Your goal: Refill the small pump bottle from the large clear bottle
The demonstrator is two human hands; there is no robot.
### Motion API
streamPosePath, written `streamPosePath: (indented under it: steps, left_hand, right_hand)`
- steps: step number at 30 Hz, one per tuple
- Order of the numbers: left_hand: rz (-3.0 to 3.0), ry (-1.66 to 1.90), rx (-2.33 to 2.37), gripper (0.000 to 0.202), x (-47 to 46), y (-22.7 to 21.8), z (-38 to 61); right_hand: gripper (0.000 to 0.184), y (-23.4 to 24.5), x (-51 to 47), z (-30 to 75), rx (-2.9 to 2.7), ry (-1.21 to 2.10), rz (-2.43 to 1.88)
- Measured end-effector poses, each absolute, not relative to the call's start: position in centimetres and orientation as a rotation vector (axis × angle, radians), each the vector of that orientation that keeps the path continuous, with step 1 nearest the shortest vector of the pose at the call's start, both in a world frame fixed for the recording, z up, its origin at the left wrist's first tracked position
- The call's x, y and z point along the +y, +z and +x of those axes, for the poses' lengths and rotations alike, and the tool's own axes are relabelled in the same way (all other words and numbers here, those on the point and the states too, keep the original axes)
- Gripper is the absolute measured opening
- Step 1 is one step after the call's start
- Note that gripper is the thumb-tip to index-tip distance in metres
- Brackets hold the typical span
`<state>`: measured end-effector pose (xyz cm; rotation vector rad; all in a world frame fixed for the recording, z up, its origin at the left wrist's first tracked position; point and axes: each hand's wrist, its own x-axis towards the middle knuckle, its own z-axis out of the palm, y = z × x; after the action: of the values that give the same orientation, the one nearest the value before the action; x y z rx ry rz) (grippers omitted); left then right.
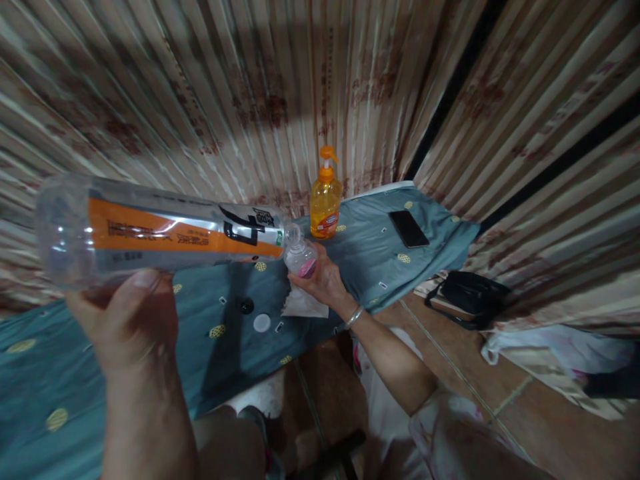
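My left hand (pixel 127 320) grips a large clear plastic bottle (pixel 160 230) with an orange and silver label, held nearly level with its open mouth pointing right. The mouth meets the top of a small clear bottle (pixel 303 259) with pink inside, which my right hand (pixel 325 280) holds upright above the table. A bangle sits on my right wrist. Under the small bottle lies a white tissue (pixel 305 303). A white cap (pixel 261 323) and a black cap (pixel 246 305) rest on the cloth between my hands.
The table wears a teal cloth (pixel 35 373) with yellow dots. An orange pump soap bottle (pixel 325 200) and a black phone (pixel 409 229) stand at the far end. A black bag (pixel 467 293) lies on the floor by the curtain.
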<state>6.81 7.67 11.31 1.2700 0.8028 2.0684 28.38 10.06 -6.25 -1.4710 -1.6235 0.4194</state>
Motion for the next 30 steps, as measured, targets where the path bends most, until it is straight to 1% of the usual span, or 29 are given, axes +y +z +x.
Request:
streamPosePath:
  steps: [4,7,11,18,24,30]
  left_hand:
    - [1.277,2.060,0.818,0.068,7.7,11.3,7.0]
    - [1.257,2.065,0.810,0.075,7.8,11.4,7.1]
    - [1.215,2.089,0.796,0.085,8.0,11.3,6.9]
    - [1.261,2.092,0.818,0.091,8.3,11.1,6.6]
    - [1.279,2.122,0.854,0.102,8.7,11.1,6.4]
    - [1.182,2.108,0.857,0.101,8.3,11.8,7.2]
  right_hand:
    - [0.087,-6.4,10.2,28.3,-1.630,0.414,-1.473]
    - [0.088,-6.4,10.2,28.3,-1.632,0.421,-1.490]
    - [0.085,-6.4,10.2,28.2,-1.627,0.421,-1.481]
    - [0.088,-6.7,10.3,28.2,-1.629,0.398,-1.484]
    - [0.088,-6.7,10.3,28.2,-1.632,0.390,-1.478]
    - [0.088,-6.3,10.2,28.3,-1.620,0.445,-1.491]
